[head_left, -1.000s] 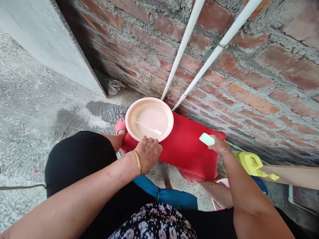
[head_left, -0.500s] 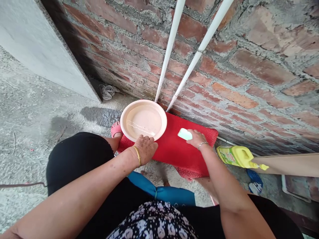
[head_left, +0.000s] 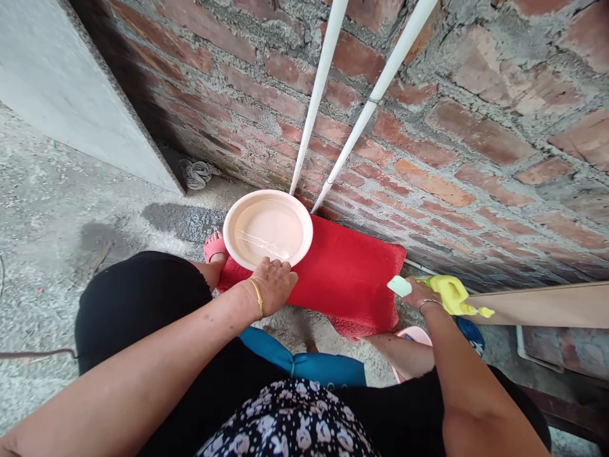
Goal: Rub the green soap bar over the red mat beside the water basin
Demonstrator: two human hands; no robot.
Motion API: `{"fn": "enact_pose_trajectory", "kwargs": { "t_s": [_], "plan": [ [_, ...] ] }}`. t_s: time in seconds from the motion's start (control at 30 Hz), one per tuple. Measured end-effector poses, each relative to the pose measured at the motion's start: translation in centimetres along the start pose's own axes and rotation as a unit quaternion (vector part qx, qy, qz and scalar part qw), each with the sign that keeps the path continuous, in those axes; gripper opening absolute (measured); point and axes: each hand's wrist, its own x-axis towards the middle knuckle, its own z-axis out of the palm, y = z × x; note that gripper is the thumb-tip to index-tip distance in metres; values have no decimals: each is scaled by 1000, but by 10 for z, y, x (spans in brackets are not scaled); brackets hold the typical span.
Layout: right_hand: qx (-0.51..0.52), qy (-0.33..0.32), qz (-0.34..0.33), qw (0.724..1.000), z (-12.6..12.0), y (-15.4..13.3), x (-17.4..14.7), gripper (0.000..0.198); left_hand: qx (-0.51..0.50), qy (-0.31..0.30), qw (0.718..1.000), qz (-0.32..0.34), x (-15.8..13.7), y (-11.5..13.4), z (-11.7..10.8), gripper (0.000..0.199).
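A pale pink basin (head_left: 227,238) with clear water in it stands on the left part of a red cloth (head_left: 352,273). My left hand (head_left: 275,285), palm down and with a gold bangle at the wrist, is closed over the basin's near rim, fingertips just inside. Out past the cloth's right end, my right hand (head_left: 421,294) grips a flat, pale green rounded block (head_left: 399,285); its exact kind does not show. Just beyond that hand stands a yellow bottle (head_left: 450,293) with a pump top, partly hidden by the hand.
A brick wall (head_left: 419,152) with two white pipes (head_left: 354,136) rises behind the cloth. At the left a pale slab (head_left: 95,95) leans, a bundled rag (head_left: 197,173) at its foot. A pink container (head_left: 417,334) sits by my right leg, and a board (head_left: 547,308) lies at right.
My right hand has moved right with the pale green block, from above the red cloth to beside the yellow bottle. My left hand stays at the basin's rim.
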Motion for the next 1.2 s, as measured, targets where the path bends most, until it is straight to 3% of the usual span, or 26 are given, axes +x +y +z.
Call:
{"fn": "enact_pose_trajectory", "kwargs": {
  "t_s": [0.07,0.13,0.3,0.43,0.53,0.73,0.83,0.93,1.1,1.2],
  "plan": [
    [-4,-29,43,999,1,12,-7,55,1,-5,1000,-1,2,0,2,27],
    [17,-38,41,998,-3,3,-12,57,5,-10,1000,-3,4,0,6,28],
    [93,38,-108,989,-19,-77,-20,69,3,-21,1000,-13,10,-2,11,29],
    [89,29,-162,982,-16,-118,-22,71,-4,-29,999,-17,12,-4,12,29],
    [74,6,-144,987,-2,-97,-21,71,-1,-23,1000,-15,11,-5,12,29],
    [-14,-46,-3,999,24,0,-27,61,-2,-10,1000,-3,6,-3,9,29],
    [-22,-44,32,998,19,10,-34,57,2,-17,1000,-3,5,-3,8,29],
    [28,-16,-34,999,5,-23,-42,62,5,-23,1000,-6,7,-3,8,29],
    [78,25,-171,982,-4,-111,-53,70,-4,-37,999,-19,11,-4,10,31],
    [57,14,-196,979,7,-129,-57,71,-4,-43,999,-23,12,-5,10,33]
  ]
}}
